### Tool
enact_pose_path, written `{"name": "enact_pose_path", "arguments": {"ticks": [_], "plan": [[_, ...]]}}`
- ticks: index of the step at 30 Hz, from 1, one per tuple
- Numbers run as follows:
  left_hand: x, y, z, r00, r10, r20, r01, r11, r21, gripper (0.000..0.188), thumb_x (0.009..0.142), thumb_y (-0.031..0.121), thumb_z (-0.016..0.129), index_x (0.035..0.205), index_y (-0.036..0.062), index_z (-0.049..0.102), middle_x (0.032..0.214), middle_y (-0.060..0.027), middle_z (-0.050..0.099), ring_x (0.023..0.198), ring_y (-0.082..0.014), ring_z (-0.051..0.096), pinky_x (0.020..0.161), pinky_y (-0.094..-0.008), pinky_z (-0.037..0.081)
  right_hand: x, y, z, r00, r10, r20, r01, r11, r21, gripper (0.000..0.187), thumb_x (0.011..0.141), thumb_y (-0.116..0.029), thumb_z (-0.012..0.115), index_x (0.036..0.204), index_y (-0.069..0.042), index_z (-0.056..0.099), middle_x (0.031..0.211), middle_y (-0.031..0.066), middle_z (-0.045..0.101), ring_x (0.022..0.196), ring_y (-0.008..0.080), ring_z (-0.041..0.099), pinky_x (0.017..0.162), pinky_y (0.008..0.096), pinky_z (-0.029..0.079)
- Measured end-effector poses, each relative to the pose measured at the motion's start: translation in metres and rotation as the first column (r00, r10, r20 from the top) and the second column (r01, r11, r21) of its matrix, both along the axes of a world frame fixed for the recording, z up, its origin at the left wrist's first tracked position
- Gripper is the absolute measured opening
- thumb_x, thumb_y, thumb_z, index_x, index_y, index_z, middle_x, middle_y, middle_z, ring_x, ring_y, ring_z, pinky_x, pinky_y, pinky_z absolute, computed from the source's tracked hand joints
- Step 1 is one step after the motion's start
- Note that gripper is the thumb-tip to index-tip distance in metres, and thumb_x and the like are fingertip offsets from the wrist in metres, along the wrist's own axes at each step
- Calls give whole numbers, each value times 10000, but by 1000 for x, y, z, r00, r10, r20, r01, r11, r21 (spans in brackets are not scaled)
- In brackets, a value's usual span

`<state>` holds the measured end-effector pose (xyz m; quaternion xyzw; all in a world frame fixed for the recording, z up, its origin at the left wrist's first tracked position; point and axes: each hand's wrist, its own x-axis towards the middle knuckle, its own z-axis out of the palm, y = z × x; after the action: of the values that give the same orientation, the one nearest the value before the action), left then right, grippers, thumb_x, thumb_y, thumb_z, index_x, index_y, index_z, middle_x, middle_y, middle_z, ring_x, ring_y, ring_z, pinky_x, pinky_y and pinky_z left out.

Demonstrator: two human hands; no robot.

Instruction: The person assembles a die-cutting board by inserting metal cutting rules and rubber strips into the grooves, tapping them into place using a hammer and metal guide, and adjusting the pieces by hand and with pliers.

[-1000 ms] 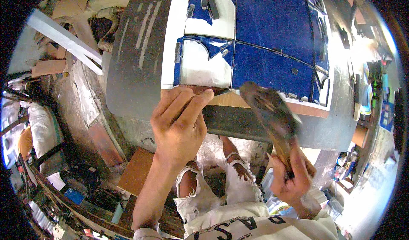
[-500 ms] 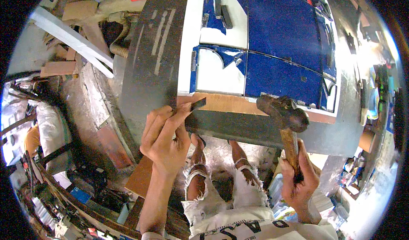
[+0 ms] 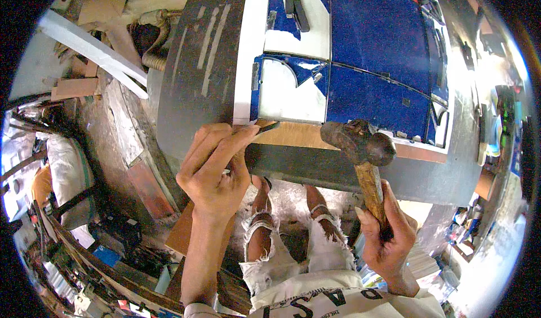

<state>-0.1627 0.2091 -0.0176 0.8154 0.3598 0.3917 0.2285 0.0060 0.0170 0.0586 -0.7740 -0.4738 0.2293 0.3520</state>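
My left hand [image 3: 214,168] pinches a small, thin dark strip [image 3: 269,127] between thumb and fingertips. The strip's free end reaches over the bare wood front edge [image 3: 298,135] of a blue and white panel [image 3: 372,98]; I cannot tell if it touches. A hammer [image 3: 360,142] with a rusty dark head and a worn wooden handle is in my right hand [image 3: 390,239]. Its head hangs over the panel's front edge, to the right of the strip. Two loose dark strips [image 3: 300,16] lie on the panel's white part at the back.
Beneath the panel is a dark worktable [image 3: 194,109] with pale streaks on its left side. A white beam [image 3: 93,47] and wood offcuts lie at the far left, near a ribbed hose [image 3: 155,50]. A white sack [image 3: 67,166] sits further left. Clutter lines the right side.
The hammer and my right hand have moved left and slightly up. My left hand has shifted a little, and the strip has turned so that it shows more edge-on.
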Motion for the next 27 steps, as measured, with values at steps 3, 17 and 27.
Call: {"name": "enact_pose_path", "arguments": {"ticks": [3, 17, 27], "plan": [[-2, 0, 2, 1000, -5, -20, 5, 1000, 11, 370, 606, -154, 667, 905, 49, 747, 781, -87, 661, 764, -232, 646, 653, -311, 517, 1, 1, -1, 1000, 19, 21, -20, 999, 35, 464, 867, -55, 651, 1273, 128, 523, 1083, 258, 677, 791, 205, 699, 700, 301, 533], [1, 3, 12, 989, -29, -148, 21, 998, -56, 356, 591, -74, 665, 918, 39, 751, 779, -95, 647, 744, -230, 632, 636, -297, 496, -3, 31, 9, 873, 458, 171, -437, 888, -147, 533, 775, 1, 663, 1266, 124, 495, 1025, 191, 690, 650, 250, 619, 585, 318, 528], [2, 2, 9, 994, 5, -105, -6, 1000, -13, 316, 622, 101, 721, 929, 41, 760, 754, -91, 639, 722, -222, 628, 650, -317, 504, -2, 32, -3, 899, 437, 46, -421, 887, -190, 450, 785, -20, 671, 1207, 102, 574, 1148, 160, 659, 671, 178, 628, 453, 278, 482]]}}
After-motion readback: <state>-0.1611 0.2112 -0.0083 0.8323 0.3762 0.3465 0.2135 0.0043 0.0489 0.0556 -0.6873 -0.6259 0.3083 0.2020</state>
